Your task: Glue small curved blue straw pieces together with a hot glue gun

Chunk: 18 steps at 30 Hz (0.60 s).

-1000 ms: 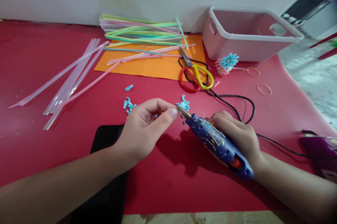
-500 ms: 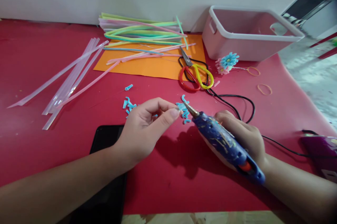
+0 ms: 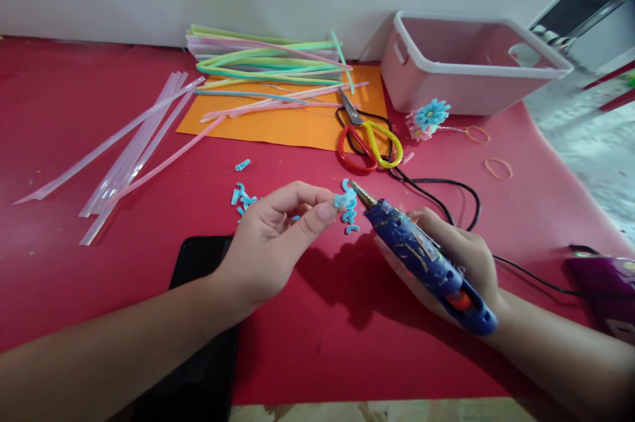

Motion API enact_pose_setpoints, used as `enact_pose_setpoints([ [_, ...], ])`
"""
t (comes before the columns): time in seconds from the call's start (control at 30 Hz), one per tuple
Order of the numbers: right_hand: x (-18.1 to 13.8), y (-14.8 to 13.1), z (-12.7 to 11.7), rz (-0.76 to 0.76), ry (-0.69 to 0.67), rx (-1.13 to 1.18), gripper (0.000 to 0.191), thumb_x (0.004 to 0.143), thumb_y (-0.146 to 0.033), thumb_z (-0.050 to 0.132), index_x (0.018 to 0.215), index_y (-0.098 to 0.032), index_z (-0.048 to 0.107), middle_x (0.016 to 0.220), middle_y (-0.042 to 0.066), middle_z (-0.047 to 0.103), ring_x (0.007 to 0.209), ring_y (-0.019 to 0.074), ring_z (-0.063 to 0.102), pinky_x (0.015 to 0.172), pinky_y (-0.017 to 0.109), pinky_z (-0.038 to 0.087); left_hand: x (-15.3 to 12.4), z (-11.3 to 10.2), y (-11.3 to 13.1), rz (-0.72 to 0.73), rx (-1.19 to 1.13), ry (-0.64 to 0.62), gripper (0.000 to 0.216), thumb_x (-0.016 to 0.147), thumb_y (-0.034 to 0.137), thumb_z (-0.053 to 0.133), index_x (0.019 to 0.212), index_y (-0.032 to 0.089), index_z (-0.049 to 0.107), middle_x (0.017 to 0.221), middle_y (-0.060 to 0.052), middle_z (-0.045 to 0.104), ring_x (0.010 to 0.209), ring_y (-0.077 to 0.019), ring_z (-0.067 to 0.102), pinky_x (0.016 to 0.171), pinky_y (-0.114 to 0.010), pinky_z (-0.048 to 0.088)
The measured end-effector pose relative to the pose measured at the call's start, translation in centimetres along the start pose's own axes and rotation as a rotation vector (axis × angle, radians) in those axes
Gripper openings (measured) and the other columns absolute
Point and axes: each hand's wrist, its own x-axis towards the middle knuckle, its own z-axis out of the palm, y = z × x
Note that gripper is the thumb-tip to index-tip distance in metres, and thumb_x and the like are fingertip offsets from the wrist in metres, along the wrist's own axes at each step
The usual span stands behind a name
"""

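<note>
tiny blue straw flower (image 3: 344,200) pinched in left hand (image 3: 278,237) fingertip grip, just above the red surface (image 3: 59,111) | right hand (image 3: 459,256) grip wrapped tight round blue glue gun (image 3: 424,262), nozzle right beside the flower | scissors (image 3: 370,141) behind, near white bin (image 3: 466,61)

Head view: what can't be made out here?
- Blue straw piece pinched by the left hand: shape unclear; too small, partly behind the fingers.
- Glue gun trigger: hidden under the right hand.
- Black slab under the left forearm: covered, cut off by the bottom edge.
- Purple object: cut off by the right edge.
- White bin contents: hidden behind its near wall.
</note>
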Motion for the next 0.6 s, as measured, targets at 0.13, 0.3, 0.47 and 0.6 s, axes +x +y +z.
enact_pose_setpoints([
  [0.13,-0.07,0.00,0.06,0.007,-0.007,-0.006,0.020,0.083,-0.013,0.067,0.091,-0.025,0.053,0.073,-0.002,0.061,0.065,0.0170,0.061,0.063,0.030,0.051,0.08,-0.11,-0.15,0.000,-0.027,-0.014,0.007,0.085,0.030,0.076,0.081,0.024,0.076,0.071,0.003,0.063,0.058,-0.0079,0.045,0.059,-0.023,0.041],
  [0.3,0.02,-0.03,0.10,0.016,-0.018,0.013,0.020,0.084,-0.013,0.067,0.091,-0.025,0.053,0.074,-0.001,0.062,0.067,0.0183,0.063,0.060,0.030,0.050,0.01,-0.26,-0.20,0.007,0.009,-0.007,0.010,0.085,0.033,0.075,0.083,0.023,0.075,0.073,0.002,0.064,0.059,-0.0091,0.047,0.060,-0.024,0.042],
  [0.47,0.00,0.11,0.13,0.010,-0.019,0.027,0.022,0.080,-0.010,0.068,0.091,-0.024,0.055,0.074,-0.002,0.060,0.068,0.0164,0.061,0.062,0.028,0.049,-0.12,-0.22,-0.04,0.021,0.015,-0.026,0.010,0.086,0.031,0.074,0.081,0.022,0.074,0.069,0.003,0.060,0.059,-0.0087,0.046,0.060,-0.022,0.042],
  [0.6,0.17,0.04,0.09,-0.037,-0.012,0.029,0.020,0.080,-0.011,0.066,0.090,-0.023,0.054,0.074,-0.002,0.058,0.065,0.0148,0.058,0.063,0.028,0.049,-0.09,-0.10,0.03,0.016,0.002,-0.021,0.009,0.087,0.027,0.074,0.079,0.022,0.073,0.068,0.004,0.058,0.060,-0.0074,0.045,0.059,-0.020,0.040],
])
